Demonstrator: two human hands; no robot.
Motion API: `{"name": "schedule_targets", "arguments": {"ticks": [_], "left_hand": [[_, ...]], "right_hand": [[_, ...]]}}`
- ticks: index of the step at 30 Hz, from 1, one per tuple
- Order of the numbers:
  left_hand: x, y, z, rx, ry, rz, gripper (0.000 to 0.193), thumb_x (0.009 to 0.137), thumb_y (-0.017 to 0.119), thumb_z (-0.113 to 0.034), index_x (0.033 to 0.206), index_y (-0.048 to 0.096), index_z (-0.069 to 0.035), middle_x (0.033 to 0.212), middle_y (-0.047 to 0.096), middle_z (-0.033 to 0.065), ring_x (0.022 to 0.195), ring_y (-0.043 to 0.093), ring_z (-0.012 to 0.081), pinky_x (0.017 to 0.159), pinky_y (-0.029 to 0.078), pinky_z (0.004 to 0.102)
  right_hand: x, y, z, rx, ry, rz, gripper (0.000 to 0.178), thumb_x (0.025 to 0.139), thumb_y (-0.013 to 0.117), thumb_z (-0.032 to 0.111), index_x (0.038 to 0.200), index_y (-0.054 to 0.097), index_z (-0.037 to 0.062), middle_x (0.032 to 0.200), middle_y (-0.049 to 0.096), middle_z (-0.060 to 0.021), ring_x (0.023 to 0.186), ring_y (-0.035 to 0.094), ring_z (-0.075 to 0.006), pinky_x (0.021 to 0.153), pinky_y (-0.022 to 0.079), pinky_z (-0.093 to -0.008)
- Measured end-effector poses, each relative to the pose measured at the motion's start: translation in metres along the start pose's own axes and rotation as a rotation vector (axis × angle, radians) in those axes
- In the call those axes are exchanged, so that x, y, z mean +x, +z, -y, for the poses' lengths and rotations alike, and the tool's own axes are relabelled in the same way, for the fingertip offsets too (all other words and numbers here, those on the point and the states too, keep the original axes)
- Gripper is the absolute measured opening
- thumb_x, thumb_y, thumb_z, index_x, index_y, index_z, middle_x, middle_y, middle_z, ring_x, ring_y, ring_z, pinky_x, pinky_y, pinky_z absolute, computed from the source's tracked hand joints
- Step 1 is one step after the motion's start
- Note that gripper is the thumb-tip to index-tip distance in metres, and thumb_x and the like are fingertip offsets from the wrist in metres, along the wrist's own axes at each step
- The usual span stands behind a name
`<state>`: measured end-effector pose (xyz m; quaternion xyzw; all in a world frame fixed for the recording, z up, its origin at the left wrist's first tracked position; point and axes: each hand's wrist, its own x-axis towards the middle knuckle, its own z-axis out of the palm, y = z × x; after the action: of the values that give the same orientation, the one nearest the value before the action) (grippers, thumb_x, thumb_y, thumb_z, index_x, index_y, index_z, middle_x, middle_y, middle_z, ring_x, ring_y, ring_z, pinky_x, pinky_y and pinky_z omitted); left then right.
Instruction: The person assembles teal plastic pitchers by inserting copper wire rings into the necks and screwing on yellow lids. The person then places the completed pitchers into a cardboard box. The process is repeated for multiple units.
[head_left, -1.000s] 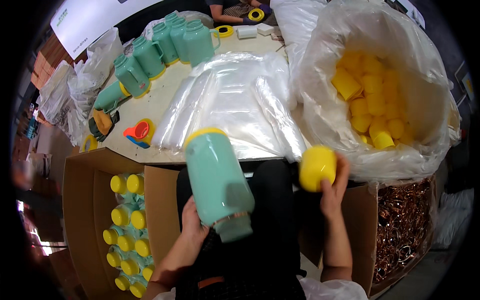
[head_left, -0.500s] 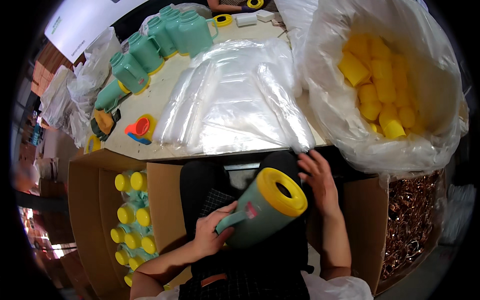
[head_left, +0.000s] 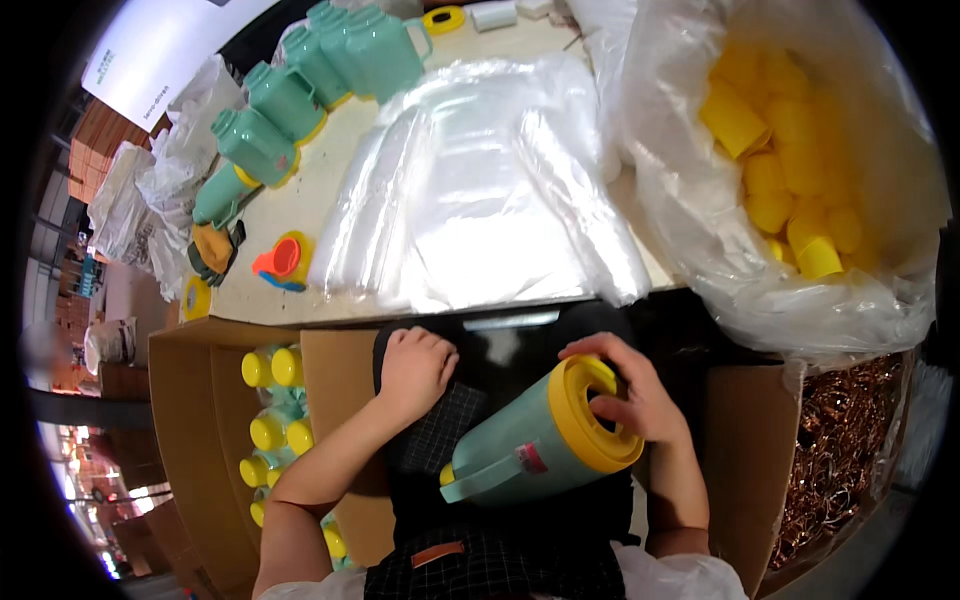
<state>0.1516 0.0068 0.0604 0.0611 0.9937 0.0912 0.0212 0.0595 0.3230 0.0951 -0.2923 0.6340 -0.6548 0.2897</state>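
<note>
A green plastic jug (head_left: 515, 455) with a yellow base ring lies tilted across my lap, its ring end raised to the right and its handle toward me. My right hand (head_left: 640, 400) is closed on the yellow ring (head_left: 597, 440), with fingers over the rim and into the round opening. My left hand (head_left: 415, 370), apart from the jug, rests on my left knee with its fingers curled under, and nothing shows in them. Beyond my knees a stack of clear plastic bags (head_left: 480, 220) covers the middle of the table.
Several green jugs (head_left: 255, 145) stand at the table's back left. An orange-red cup-shaped piece (head_left: 288, 257) lies nearer. Left of me, a carton (head_left: 225, 375) holds yellow-capped bottles. At right are a bag (head_left: 690, 270) of yellow cylinders and a box of coppery pieces (head_left: 835, 450).
My left hand has let go of the jug's handle and moved up to my left knee. My right hand has come down onto the yellow ring and taken hold; the jug has shifted right.
</note>
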Motion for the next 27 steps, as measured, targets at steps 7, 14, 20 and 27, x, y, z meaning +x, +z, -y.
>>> {"name": "schedule_targets", "arguments": {"ticks": [7,14,20,27], "left_hand": [[0.105,0.029,-0.016,-0.408,0.009,-0.475,0.012,0.081,0.072,-0.005,0.084,0.061,-0.004,0.082,0.057,0.0128,0.081,0.056,0.0353,0.073,0.047,0.0425],[0.129,0.053,0.008,-0.323,-0.015,-0.263,0.014,0.092,0.063,-0.016,0.089,0.061,-0.002,0.089,0.058,0.0160,0.092,0.059,0.0374,0.080,0.049,0.0455],[0.132,0.050,0.014,-0.256,0.042,-0.317,0.020,0.096,0.061,-0.021,0.095,0.062,-0.001,0.088,0.061,0.0136,0.088,0.063,0.0331,0.081,0.052,0.0413],[0.118,-0.006,-0.026,-1.430,-0.091,-0.062,0.032,0.106,0.048,-0.023,0.098,0.066,0.002,0.093,0.073,0.0105,0.084,0.069,0.0172,0.081,0.055,0.0312]], "right_hand": [[0.042,0.007,0.004,-0.017,0.057,0.088,0.034,0.078,0.072,0.004,0.111,0.065,0.0000,0.103,0.068,-0.0074,0.097,0.063,-0.0142,0.087,0.050,-0.0288],[0.062,0.008,-0.014,0.135,0.280,0.009,0.021,0.087,0.077,0.016,0.099,0.066,0.0029,0.087,0.066,-0.0002,0.076,0.059,-0.0059,0.068,0.047,-0.0225],[0.070,0.018,-0.019,0.185,0.164,0.013,0.011,0.092,0.073,0.008,0.097,0.065,0.0031,0.085,0.065,0.0008,0.073,0.059,-0.0047,0.064,0.046,-0.0217],[0.077,0.026,-0.037,0.081,0.029,-0.413,0.010,0.090,0.074,0.005,0.090,0.065,0.0018,0.082,0.067,-0.0013,0.068,0.060,-0.0064,0.061,0.046,-0.0210]]}}
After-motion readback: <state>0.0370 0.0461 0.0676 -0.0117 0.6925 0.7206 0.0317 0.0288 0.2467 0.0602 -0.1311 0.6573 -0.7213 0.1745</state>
